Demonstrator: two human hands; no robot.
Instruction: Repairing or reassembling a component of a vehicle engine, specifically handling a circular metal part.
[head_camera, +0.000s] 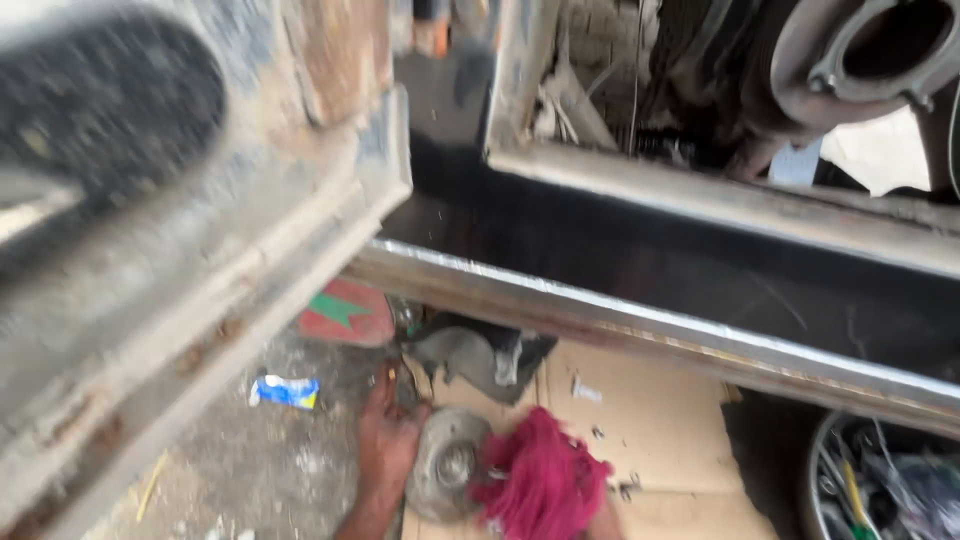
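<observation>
A round grey metal disc (450, 465) lies on the ground at the bottom centre, partly on a sheet of cardboard (650, 420). My left hand (385, 445) lies against the disc's left rim, thumb hooked over the edge, holding it. A bunched red rag (545, 480) presses on the right side of the disc. The rag covers my right hand, and only a sliver of the wrist (603, 522) shows behind it, so the fingers are hidden.
A car's dark sill with a shiny metal strip (640, 320) crosses above the hands. A worn, blurred door edge (200, 300) fills the left. On the ground lie a blue-white wrapper (285, 392), a red and green object (345, 312) and grey scrap (480, 355). A round tub of tools (880, 480) stands bottom right.
</observation>
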